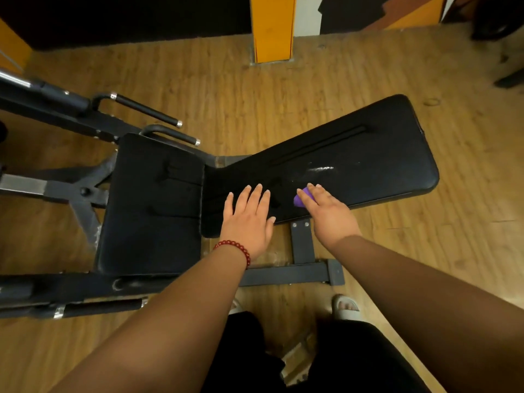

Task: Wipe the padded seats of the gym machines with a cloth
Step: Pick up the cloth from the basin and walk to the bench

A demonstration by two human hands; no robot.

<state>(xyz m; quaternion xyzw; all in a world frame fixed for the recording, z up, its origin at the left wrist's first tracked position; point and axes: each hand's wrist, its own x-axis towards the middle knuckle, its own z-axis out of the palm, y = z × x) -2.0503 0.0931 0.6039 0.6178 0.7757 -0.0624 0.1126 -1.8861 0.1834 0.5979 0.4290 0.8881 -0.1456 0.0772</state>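
Pressing a small purple cloth [300, 199] flat against a long black padded bench back [368, 154], the person's right hand [326, 211] lies near the pad's front edge with its fingers straight and close together. Only a corner of the cloth shows, between the thumb and forefinger. The rest is hidden under the palm.

The left hand [248, 219] rests flat on the same pad, just beside the right, with its fingers straight and slightly spread and holding nothing. A red bead bracelet [235, 249] circles that wrist.

A shiny wet streak [320, 169] glistens on the pad just beyond the right fingertips.

To the left, a square black padded seat [150, 208] meets the long pad at an angle, with a narrow gap between them. Behind the seat, two black handles with chrome ends [147, 109] project from the dark machine frame. Another chrome-tipped bar [99, 307] lies along the near side.

A grey steel post and crossbar foot [297, 275] hold up the long pad, standing between it and the person's legs. One pale sandal [346, 306] and black trousers [368, 358] show at the bottom.

The machine stands on a wood-plank floor [425, 251]. An orange pillar [272, 26] rises well beyond the bench.
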